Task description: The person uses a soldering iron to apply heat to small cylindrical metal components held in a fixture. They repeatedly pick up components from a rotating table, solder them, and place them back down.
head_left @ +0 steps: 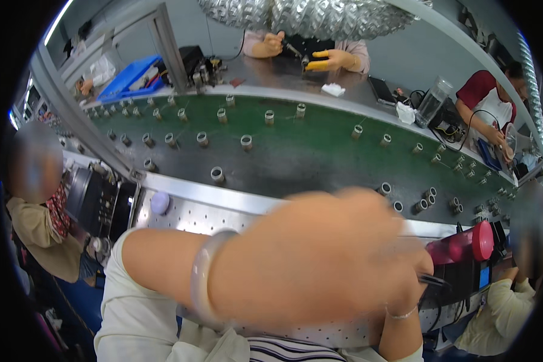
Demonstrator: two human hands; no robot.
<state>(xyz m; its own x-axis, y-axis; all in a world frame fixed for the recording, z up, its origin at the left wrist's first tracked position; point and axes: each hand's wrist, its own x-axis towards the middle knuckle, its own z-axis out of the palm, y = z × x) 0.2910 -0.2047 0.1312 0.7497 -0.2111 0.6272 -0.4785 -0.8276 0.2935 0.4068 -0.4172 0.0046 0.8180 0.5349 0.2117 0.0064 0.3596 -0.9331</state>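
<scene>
My left hand (320, 259), smeared by motion and wearing a pale bangle (200, 274), fills the middle of the picture close up. Its back faces up and its fingers are bent out of sight, so any held thing is hidden. Behind it to the right, my right hand (413, 271) is partly covered, with a thin bracelet (402, 314) at the wrist. Its fingers look curled round a slim black tool (434, 280), whose kind I cannot make out. Small metal cylinders (385, 189) stand on the green belt beyond both hands.
The dark green conveyor belt (308, 163) runs across, edged by a metal rail (193, 188). A purple round thing (160, 203) lies left on the perforated metal surface (181, 220). A pink container (464, 244) is at right. Co-workers sit opposite and on both sides.
</scene>
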